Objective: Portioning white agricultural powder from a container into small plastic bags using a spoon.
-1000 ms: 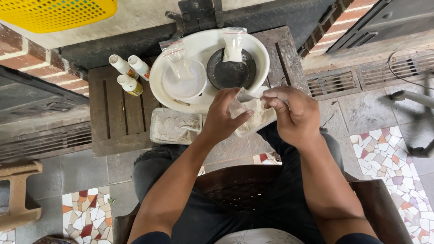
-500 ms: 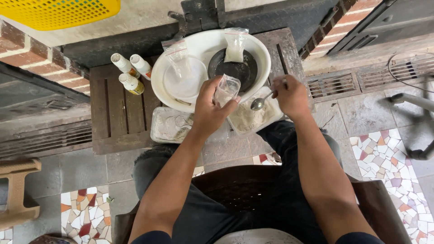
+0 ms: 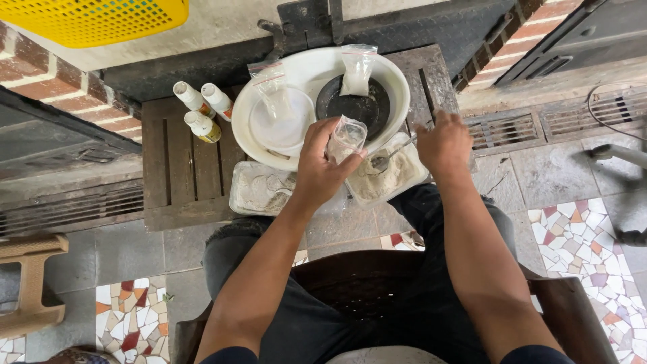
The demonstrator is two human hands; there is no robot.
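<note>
Floor: grey stone slabs; patches of broken-tile mosaic in red, green, white and yellow
Drains: metal grates set into the floor at right; another grate at left
Walls: red brick at upper left; brick edge at upper right
Furniture: dark wooden chair below; tan stool at lower left
Overhead: yellow mesh basket
Light: soft daylight

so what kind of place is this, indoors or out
Probably an outdoor yard or porch used as a makeshift work spot: brick wall, floor drain grates, and mosaic and stone paving. The powder tubs sit on a low wooden pallet.
</note>
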